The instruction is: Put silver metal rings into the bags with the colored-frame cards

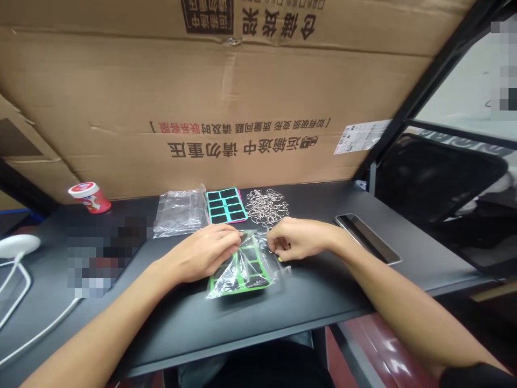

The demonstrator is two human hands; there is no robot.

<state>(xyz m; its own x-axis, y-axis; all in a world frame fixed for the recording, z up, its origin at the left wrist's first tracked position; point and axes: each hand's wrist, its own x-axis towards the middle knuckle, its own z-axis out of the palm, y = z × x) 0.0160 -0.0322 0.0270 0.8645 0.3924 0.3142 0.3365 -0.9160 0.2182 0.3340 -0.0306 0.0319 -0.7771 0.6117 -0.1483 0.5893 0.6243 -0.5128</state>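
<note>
A clear plastic bag (237,276) lies on the desk with a green-framed sheet of dark rectangles (254,268) inside it. My left hand (210,249) closes on the bag's upper left part, fingertips pinching the film. At the bag's right edge my right hand (297,240) is closed, its fingers curled down and pressed together; what they grip is too small to make out. A small yellow bit (280,259) shows beneath those fingers. Just beyond the hands lie a heap of metal rings (267,207) and a stack of cyan-framed sheets (226,206) with a pink edge below.
More clear plastic bags (180,213) lie left of the sheets. A phone (367,238) rests to the right. A red canister with a white lid (91,198), a white cable (44,335) and a round white device (18,246) are leftward. Cardboard (226,91) walls the desk's back.
</note>
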